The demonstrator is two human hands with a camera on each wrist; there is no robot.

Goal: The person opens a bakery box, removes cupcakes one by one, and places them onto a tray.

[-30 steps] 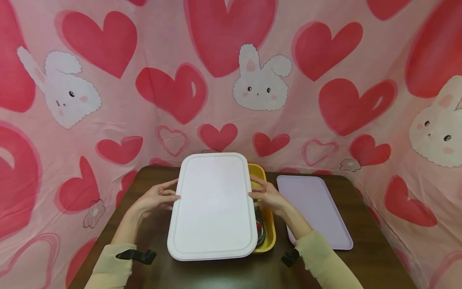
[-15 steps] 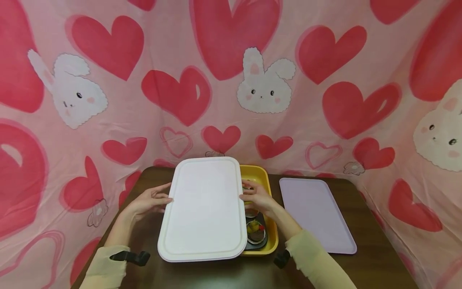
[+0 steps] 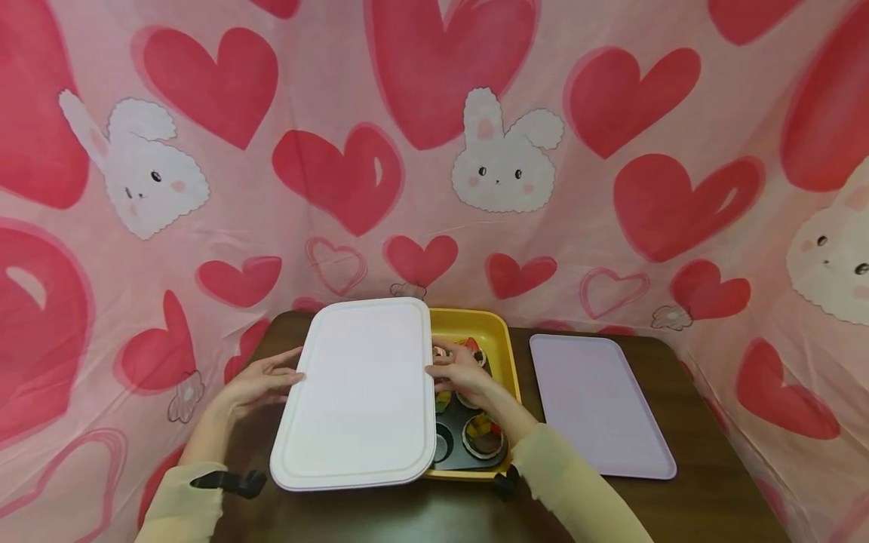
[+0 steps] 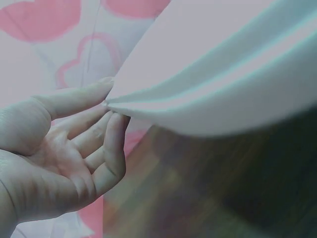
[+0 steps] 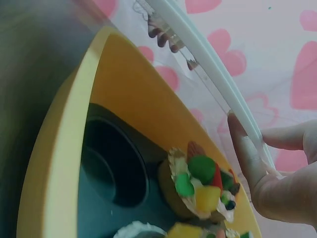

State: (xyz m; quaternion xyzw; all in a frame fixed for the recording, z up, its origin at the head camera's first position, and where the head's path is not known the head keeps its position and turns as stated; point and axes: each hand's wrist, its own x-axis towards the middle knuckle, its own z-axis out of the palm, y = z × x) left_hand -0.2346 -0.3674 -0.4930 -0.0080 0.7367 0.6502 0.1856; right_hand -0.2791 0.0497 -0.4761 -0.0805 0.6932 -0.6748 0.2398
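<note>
Between my two hands a white rectangular lid [image 3: 360, 392] with rounded corners is held raised and tilted. My left hand [image 3: 261, 385] pinches its left edge between thumb and fingers. At the opposite edge my right hand [image 3: 462, 373] grips it the same way, above a yellow box [image 3: 509, 354]. Inside that box lies a dark muffin tin [image 3: 458, 452], with fruit-topped cupcakes [image 3: 483, 435] in some of its cups. One cup [image 5: 116, 163] near the front shows bare in the right wrist view. The lid hides the left part of the box and tin.
A pale purple tray [image 3: 600, 407] lies flat on the dark wooden table [image 3: 706, 445], right of the yellow box. Behind the table hangs a pink cloth [image 3: 421, 188] with hearts and rabbits.
Both hands have carried the lid leftward, off the right part of the yellow box. More of the muffin tin and its cupcakes now shows. The purple tray stays in place.
</note>
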